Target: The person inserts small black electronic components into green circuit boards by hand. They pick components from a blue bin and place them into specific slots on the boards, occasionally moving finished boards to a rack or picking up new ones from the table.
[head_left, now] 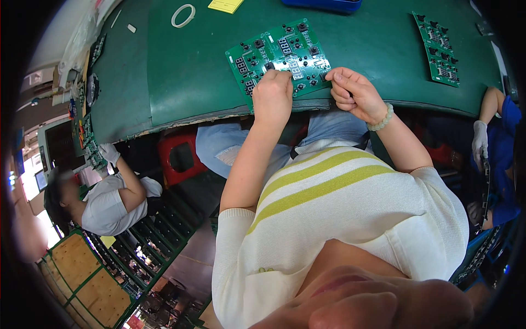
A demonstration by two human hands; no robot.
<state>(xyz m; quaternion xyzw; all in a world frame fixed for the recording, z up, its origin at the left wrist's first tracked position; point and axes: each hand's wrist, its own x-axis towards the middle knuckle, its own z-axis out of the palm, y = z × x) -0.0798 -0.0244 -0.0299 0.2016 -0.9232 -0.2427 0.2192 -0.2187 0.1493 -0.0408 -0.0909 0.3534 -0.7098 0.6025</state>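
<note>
A green circuit board (279, 55) with black buttons and small number displays lies flat on the green belt (186, 82) near its front edge. My left hand (272, 94) rests on the board's near edge, fingers curled, pinching at a small part; what it holds is hidden. My right hand (353, 93), with a pale bead bracelet at the wrist, touches the board's right near corner with its fingers bent around the edge.
A second green circuit board (438, 48) lies far right on the belt. A white tape ring (183, 15), a yellow note pad (225, 5) and a blue tray (323, 4) sit at the back. Gloved co-workers sit at left (109, 152) and right (480, 140).
</note>
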